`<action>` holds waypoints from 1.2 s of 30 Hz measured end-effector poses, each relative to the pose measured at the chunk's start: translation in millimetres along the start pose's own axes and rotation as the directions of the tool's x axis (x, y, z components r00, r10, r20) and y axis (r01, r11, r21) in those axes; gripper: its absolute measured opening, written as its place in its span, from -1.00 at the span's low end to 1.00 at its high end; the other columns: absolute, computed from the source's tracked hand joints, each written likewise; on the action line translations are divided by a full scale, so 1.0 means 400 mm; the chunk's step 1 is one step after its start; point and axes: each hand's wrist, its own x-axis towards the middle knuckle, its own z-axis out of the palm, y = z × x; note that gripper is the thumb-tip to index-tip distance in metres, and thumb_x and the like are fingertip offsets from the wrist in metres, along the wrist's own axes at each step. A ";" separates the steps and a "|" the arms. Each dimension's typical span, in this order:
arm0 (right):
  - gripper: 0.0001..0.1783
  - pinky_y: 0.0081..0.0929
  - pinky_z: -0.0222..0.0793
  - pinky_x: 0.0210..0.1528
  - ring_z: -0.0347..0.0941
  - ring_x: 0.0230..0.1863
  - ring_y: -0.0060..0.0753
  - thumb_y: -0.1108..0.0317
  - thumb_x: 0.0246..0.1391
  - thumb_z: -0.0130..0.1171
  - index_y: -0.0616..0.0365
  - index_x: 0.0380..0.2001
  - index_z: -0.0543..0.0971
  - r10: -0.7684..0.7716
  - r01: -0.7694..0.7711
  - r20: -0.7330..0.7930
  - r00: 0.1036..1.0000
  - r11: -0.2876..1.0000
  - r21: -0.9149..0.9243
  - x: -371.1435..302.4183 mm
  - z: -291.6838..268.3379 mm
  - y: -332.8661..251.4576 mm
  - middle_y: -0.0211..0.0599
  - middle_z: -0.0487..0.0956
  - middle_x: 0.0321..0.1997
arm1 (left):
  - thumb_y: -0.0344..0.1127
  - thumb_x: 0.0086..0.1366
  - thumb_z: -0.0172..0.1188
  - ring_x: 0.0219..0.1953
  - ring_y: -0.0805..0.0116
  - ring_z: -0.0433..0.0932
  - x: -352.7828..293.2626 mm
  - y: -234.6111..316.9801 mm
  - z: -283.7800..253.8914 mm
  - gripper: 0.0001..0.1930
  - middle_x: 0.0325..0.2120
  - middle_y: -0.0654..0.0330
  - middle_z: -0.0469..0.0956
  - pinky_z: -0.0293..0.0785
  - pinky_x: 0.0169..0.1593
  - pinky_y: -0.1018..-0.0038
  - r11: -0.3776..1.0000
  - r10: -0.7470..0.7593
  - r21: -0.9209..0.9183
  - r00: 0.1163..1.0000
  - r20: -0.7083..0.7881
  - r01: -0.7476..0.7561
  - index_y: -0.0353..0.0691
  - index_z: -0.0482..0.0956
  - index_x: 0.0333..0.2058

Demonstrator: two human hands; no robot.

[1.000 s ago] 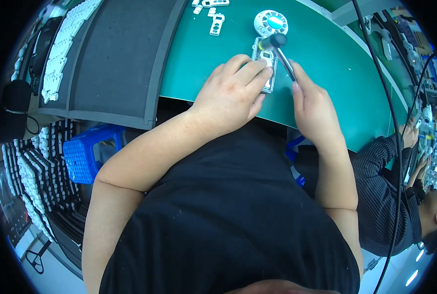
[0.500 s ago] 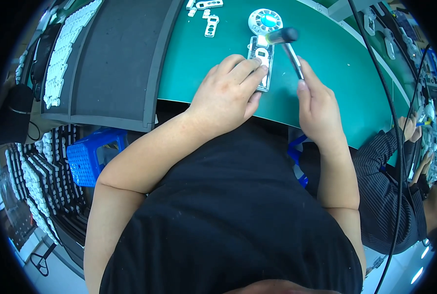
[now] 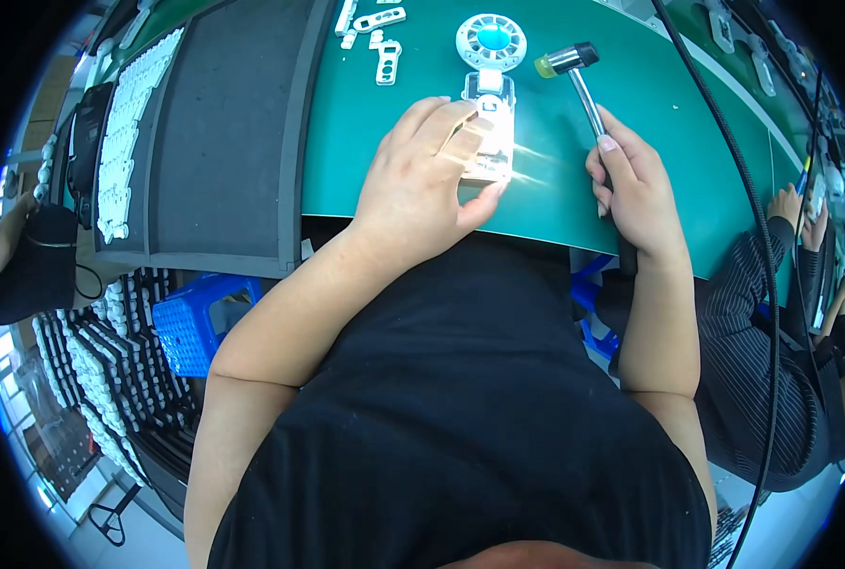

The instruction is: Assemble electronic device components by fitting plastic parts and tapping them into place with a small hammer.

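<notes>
On the green table lies a white handheld fan (image 3: 492, 45), its round head pointing away from me and its handle resting in a clear rectangular fixture (image 3: 507, 92). My left hand (image 3: 421, 166) is curled over the fixture's left side. Its fingers press at the fan handle, with the thumb by the near right corner. Bright glare over the handle hides part of the fingertips. To the right, my right hand (image 3: 639, 180) is closed around a small mallet (image 3: 569, 59) with a metal shaft, one black face and one yellow-green face. The mallet head is raised apart from the fan.
Loose white handle shells (image 3: 387, 63) lie at the far left of the table. A dark tray (image 3: 233, 123) with rows of white parts (image 3: 138, 133) stands left. A blue stool (image 3: 190, 327) is below it. A black cable (image 3: 726, 133) hangs at right, near a co-worker's striped sleeve (image 3: 750, 275).
The mallet has swung away from the fan to the right and turned upright. The left hand's fingers have lifted slightly on the handle, and strong glare now shows there.
</notes>
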 end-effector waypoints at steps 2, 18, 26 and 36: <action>-0.46 -0.69 0.34 -0.50 0.26 -0.53 -0.78 0.33 0.57 -0.15 0.15 0.52 0.37 -0.003 0.003 0.012 1.000 1.000 0.006 0.000 -0.001 -0.001 -0.58 0.39 -0.43 | -0.19 0.11 0.53 0.23 -0.06 0.51 0.000 0.001 0.003 -0.47 0.11 0.05 0.57 0.54 0.22 0.11 0.999 -0.032 -0.038 0.999 -0.023 0.032 -0.27 0.65 0.04; -0.45 -0.44 0.51 -0.25 0.49 -0.38 -0.38 0.35 0.49 0.04 0.18 0.48 0.41 -0.194 0.141 -0.081 0.978 0.891 -0.431 -0.008 -0.055 0.020 -0.31 0.54 -0.31 | -0.17 0.10 0.53 0.20 0.04 0.52 0.000 0.005 0.004 -0.59 0.11 0.10 0.58 0.54 0.20 0.14 0.998 -0.039 -0.039 0.999 0.016 0.040 -0.21 0.75 -0.09; -0.43 -0.06 0.50 0.19 0.58 0.05 0.19 0.37 0.28 0.26 0.16 0.35 0.52 -0.516 0.269 0.011 0.857 0.429 -0.862 -0.041 -0.077 -0.095 0.01 0.67 -0.05 | -0.12 0.16 0.48 0.17 -0.06 0.55 -0.002 0.023 -0.023 -0.17 0.08 -0.06 0.57 0.53 0.18 0.05 0.993 -0.096 0.075 0.995 0.026 0.094 -0.19 0.40 0.39; -0.62 -0.28 0.62 -0.22 0.65 -0.22 -0.33 0.31 0.03 0.41 0.17 -0.05 0.72 -0.500 0.968 0.847 0.179 -0.062 -0.241 -0.230 0.075 -0.540 -0.21 0.77 -0.26 | -0.06 0.39 0.13 0.00 -0.26 0.67 0.254 -0.004 -0.066 -0.11 -0.07 -0.33 0.65 0.59 0.07 -0.06 0.912 -0.410 0.222 0.773 0.483 0.345 -0.50 0.03 0.51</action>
